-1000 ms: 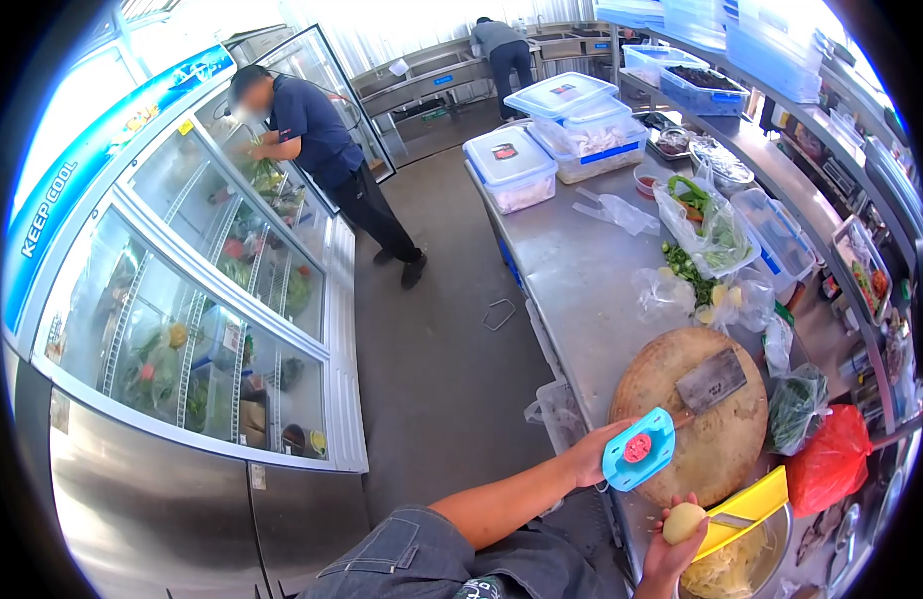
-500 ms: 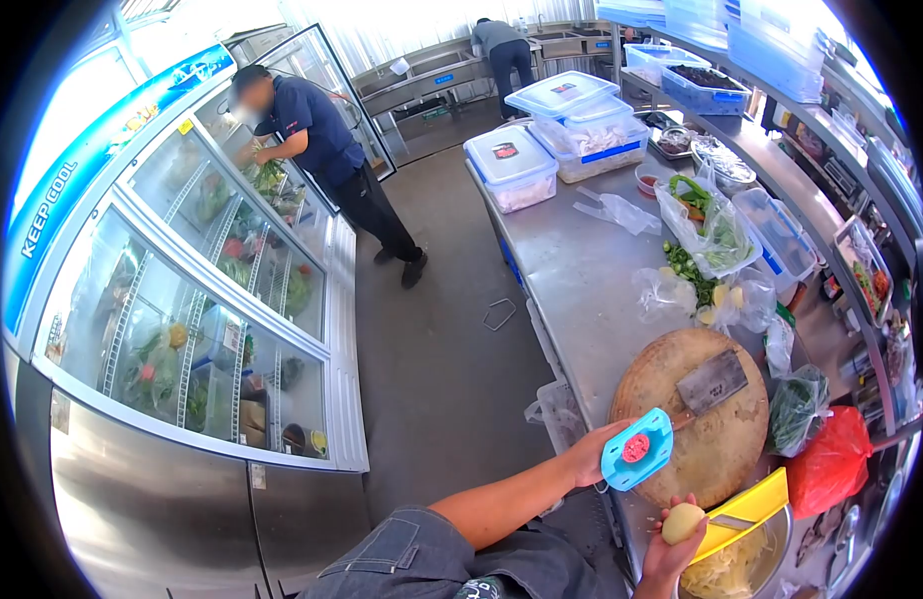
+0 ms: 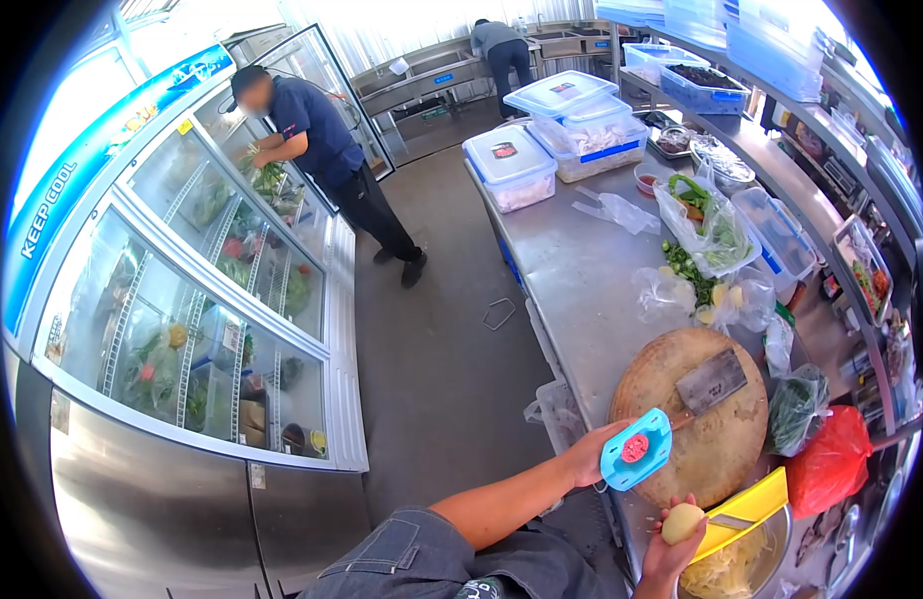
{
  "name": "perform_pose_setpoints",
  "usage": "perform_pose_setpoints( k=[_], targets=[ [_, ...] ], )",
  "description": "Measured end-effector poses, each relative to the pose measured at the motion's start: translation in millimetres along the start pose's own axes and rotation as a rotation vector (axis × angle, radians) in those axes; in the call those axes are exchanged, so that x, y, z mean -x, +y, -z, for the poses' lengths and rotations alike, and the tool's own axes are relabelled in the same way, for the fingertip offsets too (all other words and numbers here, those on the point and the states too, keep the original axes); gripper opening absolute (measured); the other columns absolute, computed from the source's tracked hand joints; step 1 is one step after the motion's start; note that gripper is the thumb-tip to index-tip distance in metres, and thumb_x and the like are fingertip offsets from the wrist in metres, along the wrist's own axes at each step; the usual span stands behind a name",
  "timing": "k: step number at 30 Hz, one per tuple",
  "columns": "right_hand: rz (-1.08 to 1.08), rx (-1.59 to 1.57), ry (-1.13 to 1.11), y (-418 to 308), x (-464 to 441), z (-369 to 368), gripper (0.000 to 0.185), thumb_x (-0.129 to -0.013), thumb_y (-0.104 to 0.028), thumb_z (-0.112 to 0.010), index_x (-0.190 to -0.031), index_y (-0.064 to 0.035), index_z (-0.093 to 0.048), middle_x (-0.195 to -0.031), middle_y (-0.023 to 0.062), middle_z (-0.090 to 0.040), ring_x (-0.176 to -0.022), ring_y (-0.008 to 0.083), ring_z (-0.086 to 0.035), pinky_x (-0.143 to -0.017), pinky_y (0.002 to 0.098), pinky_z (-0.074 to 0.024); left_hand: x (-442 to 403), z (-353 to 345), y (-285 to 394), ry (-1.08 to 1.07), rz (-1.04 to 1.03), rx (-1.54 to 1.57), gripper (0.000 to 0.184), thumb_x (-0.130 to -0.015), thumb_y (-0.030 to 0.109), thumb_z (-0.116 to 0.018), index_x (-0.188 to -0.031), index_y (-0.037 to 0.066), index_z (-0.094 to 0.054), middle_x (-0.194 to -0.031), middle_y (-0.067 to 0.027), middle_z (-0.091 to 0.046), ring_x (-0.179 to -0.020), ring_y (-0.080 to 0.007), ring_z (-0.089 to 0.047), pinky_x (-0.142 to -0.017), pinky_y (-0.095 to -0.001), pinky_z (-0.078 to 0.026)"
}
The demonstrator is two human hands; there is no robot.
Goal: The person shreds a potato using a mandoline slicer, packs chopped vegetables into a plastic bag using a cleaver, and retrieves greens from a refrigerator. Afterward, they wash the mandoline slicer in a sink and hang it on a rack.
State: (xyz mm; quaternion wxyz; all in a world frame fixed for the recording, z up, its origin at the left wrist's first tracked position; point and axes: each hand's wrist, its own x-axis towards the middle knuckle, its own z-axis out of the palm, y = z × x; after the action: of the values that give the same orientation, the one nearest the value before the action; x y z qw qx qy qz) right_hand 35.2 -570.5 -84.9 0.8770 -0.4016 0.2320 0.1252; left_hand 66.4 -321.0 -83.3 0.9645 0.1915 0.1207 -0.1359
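Observation:
My left hand (image 3: pixel 592 457) is closed around the edge of a light-blue plastic slicer hand guard (image 3: pixel 649 446) with a pink middle. It is held above the near edge of the round wooden chopping board (image 3: pixel 641 384). In my right hand (image 3: pixel 678 547) is a peeled potato (image 3: pixel 683 522), with the fingers curled round it. Just right of the potato, a yellow slicer (image 3: pixel 756 514) lies tilted across a metal bowl (image 3: pixel 784 544). Pale shredded strips (image 3: pixel 729 573) fill part of the bowl. A cleaver (image 3: pixel 712 381) lies flat on the board, its handle partly hidden behind the hand guard.
On the steel table (image 3: pixel 571 270) stand lidded tubs (image 3: pixel 511 175), a bag of greens (image 3: pixel 706 225) and a red bag (image 3: pixel 829 464). Shelving (image 3: pixel 851 135) lines the right. A co-worker (image 3: pixel 321 150) stands at the glass-door fridge (image 3: pixel 182 329); another person (image 3: pixel 503 60) bends at the sinks.
The co-worker at the fridge has shifted slightly, with the greens in their hands. My own hands, the hand guard and the potato stay practically where they were.

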Motion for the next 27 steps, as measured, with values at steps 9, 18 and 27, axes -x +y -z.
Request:
perform_pose_setpoints(
  k=[9,18,27],
  targets=[
    [-0.002,0.007,0.015,-0.3,-0.4,2.7,0.057,-0.1,-0.053,-0.041,-0.138,-0.011,-0.048,-0.115,0.0092,-0.064,-0.082,0.0159,-0.06,-0.065,0.0264,-0.0476,0.7,-3.8,-0.5,-0.003,0.002,0.01,0.042,-0.103,0.029,-0.049,-0.136,0.004,-0.052,-0.13,-0.0092,-0.061,-0.114,-0.0184,-0.062,-0.1,-0.0365,-0.051],
    [0.001,0.004,0.018,-1.7,0.4,2.8,0.057,-0.1,-0.053,-0.041,-0.138,-0.0102,-0.048,-0.115,0.0095,-0.063,-0.082,0.016,-0.059,-0.064,0.0264,-0.047,-0.1,-3.3,-2.9,0.007,-0.002,0.0,0.042,-0.103,0.029,-0.049,-0.137,0.004,-0.052,-0.13,-0.009,-0.061,-0.115,-0.0182,-0.062,-0.1,-0.0365,-0.051],
    [0.002,-0.002,0.019,-1.4,-1.0,6.8,0.057,-0.1,-0.053,-0.041,-0.138,-0.0107,-0.048,-0.116,0.0094,-0.063,-0.082,0.0156,-0.059,-0.065,0.0261,-0.0471,-2.2,-2.0,-4.8,-0.001,-0.001,0.002,0.042,-0.103,0.028,-0.048,-0.137,0.004,-0.051,-0.131,-0.0088,-0.061,-0.115,-0.0184,-0.062,-0.099,-0.0363,-0.052]
  ],
)
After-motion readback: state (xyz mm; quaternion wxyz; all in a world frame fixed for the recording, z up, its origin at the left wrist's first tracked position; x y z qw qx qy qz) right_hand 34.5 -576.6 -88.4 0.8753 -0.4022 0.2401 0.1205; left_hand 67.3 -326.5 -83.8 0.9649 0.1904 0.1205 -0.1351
